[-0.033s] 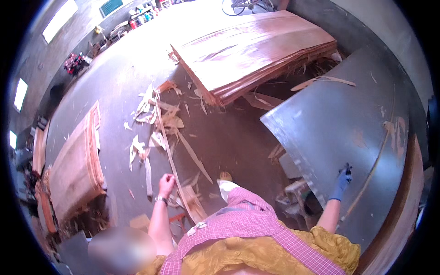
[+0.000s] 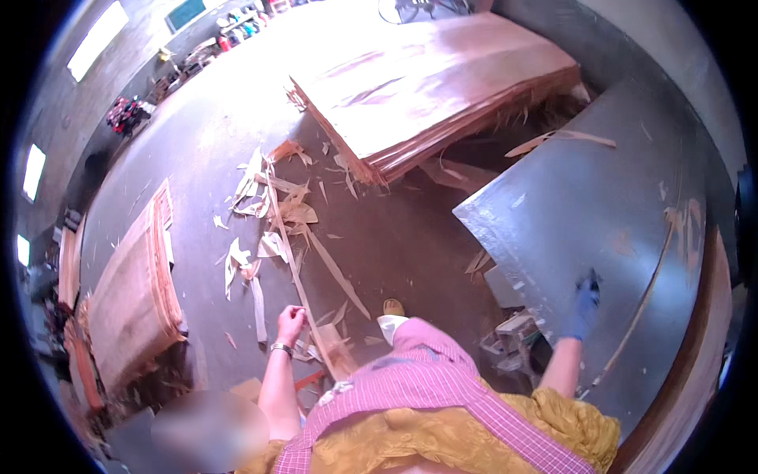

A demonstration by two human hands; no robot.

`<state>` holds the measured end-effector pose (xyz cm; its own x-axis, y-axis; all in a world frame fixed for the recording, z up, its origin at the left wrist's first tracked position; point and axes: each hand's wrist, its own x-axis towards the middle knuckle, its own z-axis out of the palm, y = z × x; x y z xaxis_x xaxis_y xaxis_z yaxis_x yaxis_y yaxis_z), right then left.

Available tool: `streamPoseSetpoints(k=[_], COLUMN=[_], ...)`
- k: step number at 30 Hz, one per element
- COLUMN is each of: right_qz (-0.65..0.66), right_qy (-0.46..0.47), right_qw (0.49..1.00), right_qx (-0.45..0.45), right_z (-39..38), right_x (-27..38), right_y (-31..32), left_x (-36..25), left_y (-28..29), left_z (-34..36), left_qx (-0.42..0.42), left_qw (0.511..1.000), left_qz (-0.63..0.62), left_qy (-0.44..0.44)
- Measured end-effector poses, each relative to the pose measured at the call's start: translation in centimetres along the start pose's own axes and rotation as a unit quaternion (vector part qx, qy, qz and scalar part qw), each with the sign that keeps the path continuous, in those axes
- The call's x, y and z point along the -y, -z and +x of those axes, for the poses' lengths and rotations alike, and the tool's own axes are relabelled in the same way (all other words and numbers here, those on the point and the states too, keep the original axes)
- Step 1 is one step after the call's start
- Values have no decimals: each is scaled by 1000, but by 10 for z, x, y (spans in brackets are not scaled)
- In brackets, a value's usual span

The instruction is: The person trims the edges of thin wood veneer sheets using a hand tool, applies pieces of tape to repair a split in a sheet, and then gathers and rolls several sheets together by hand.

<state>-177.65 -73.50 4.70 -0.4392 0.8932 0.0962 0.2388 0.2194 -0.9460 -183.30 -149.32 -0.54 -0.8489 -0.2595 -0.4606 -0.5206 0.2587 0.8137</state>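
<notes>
My left hand, bare with a watch at the wrist, is closed with the fingers curled in. Right beside its fingertips runs a long, narrow wood veneer strip; whether the fingers touch it or hold anything is hidden. Over a smooth grey metal-topped table is my right hand, in a blue glove and blurred. Something dark shows at its fingertips, but I cannot tell a small tool from dark glove tips. A thin, long yellowish stick lies on the table to the right of this hand.
A large stack of veneer sheets stands ahead, a smaller stack at the left. Torn veneer scraps litter the floor between them. A pointed veneer piece lies on the table's far end. A bicycle stands at the back.
My gloved right hand has shifted slightly left and away from me, and is now smeared by motion. My left hand sits slightly lower, its fingers still curled.
</notes>
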Motion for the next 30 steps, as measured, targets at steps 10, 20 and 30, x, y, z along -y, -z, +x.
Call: streamPoseSetpoints(k=[10, 20, 30], right_qz=[107, 20, -139], right_qy=[-135, -307, -409], right_qw=[919, 929, 901], right_qx=[355, 208, 42], right_z=[-127, -153, -183], right_x=[146, 0, -32], right_y=[-531, -858, -1002], left_x=[-16, -180, -368], left_y=[93, 206, 73], left_z=[181, 642, 848], left_qx=[200, 153, 317], left_qw=[925, 963, 893], left_qz=[300, 217, 309], left_qy=[124, 45, 77])
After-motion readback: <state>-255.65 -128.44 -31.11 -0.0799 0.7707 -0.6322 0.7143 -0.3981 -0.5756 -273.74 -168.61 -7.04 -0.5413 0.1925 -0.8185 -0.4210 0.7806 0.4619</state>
